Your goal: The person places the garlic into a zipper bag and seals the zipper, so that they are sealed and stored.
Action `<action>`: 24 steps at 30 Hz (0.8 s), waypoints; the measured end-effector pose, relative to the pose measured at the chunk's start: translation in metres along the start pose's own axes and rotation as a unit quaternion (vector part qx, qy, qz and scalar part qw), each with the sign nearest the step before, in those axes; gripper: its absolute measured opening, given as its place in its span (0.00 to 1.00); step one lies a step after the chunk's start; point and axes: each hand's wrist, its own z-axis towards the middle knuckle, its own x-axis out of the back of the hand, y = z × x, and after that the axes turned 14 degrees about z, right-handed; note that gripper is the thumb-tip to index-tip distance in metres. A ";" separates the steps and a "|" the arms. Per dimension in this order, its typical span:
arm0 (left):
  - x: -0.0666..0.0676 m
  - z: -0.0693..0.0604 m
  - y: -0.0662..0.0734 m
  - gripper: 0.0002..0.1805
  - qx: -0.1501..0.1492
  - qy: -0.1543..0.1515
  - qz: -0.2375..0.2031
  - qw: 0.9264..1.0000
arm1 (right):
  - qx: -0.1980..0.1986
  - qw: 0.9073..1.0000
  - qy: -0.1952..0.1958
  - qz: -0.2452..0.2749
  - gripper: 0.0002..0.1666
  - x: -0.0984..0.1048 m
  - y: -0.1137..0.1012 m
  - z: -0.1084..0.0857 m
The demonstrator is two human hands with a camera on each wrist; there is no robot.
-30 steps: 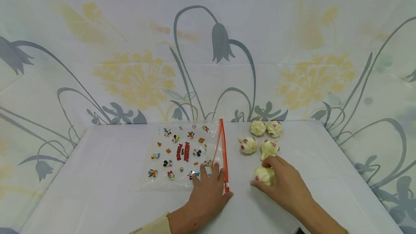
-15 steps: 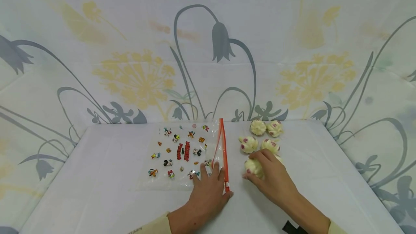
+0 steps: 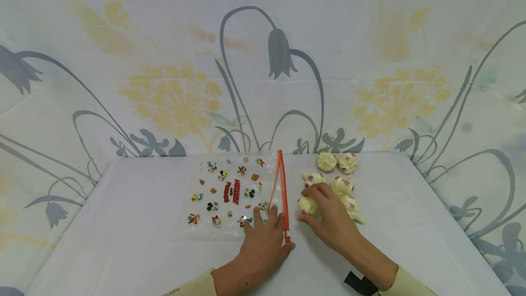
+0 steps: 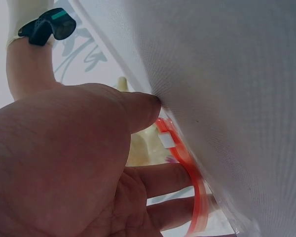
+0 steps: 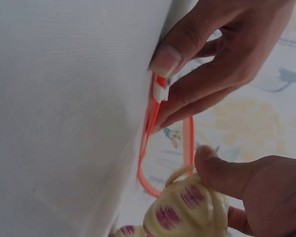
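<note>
My left hand (image 3: 264, 243) rests with spread fingers on the lower right corner of a clear zip bag (image 3: 230, 214) printed with cartoon figures. The thumb lies past the red zip edge (image 3: 283, 191), close to its white slider (image 5: 161, 92). My right hand (image 3: 332, 223) grips a cream garlic bulb (image 3: 306, 206) with purple marks, between thumb and fingers. In the right wrist view the held garlic bulb (image 5: 190, 210) shows near the bag's bowed red edge. A garlic bulb (image 3: 314, 178) lies just behind the right hand, partly hidden by it.
More garlic bulbs lie right of the bag: two at the back, one bulb (image 3: 326, 161) beside another bulb (image 3: 347, 162), and two nearer, an upper bulb (image 3: 342, 186) and a lower bulb (image 3: 351, 207). A patterned cloth backdrop (image 3: 263, 104) rises behind the white table (image 3: 135, 204).
My right hand has moved left with the garlic bulb, toward the bag's red edge. Another bulb is uncovered to the right of the hand. The left hand has stayed in place.
</note>
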 end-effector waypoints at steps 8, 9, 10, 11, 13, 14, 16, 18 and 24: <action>-0.002 0.000 0.000 0.43 0.000 0.004 0.001 1.000 | -0.003 1.000 0.004 -0.001 0.32 -0.012 0.005 0.012; -0.002 0.000 0.000 0.43 0.000 0.003 -0.001 1.000 | -0.002 1.000 0.004 -0.001 0.33 -0.014 0.006 0.013; -0.002 0.001 0.000 0.43 -0.001 0.002 -0.001 1.000 | -0.003 1.000 0.004 -0.003 0.33 -0.015 0.006 0.014; -0.002 0.001 0.000 0.43 -0.001 0.002 -0.002 1.000 | -0.003 1.000 0.005 -0.003 0.34 -0.016 0.007 0.016; -0.002 0.000 0.000 0.43 -0.001 0.002 -0.001 1.000 | -0.004 1.000 0.005 0.002 0.35 -0.019 0.007 0.019; -0.002 0.000 0.000 0.43 -0.001 0.003 -0.001 1.000 | -0.005 1.000 0.004 0.007 0.36 -0.021 0.008 0.020; -0.002 0.000 0.000 0.43 0.000 0.002 0.000 1.000 | -0.009 1.000 -0.002 0.014 0.38 -0.024 0.009 0.023; -0.001 0.000 0.000 0.43 0.002 0.000 -0.002 1.000 | -0.013 1.000 -0.009 0.016 0.40 -0.027 0.010 0.026; -0.001 0.000 0.001 0.44 0.005 0.000 0.000 1.000 | -0.037 0.999 -0.027 0.024 0.48 -0.034 0.013 0.035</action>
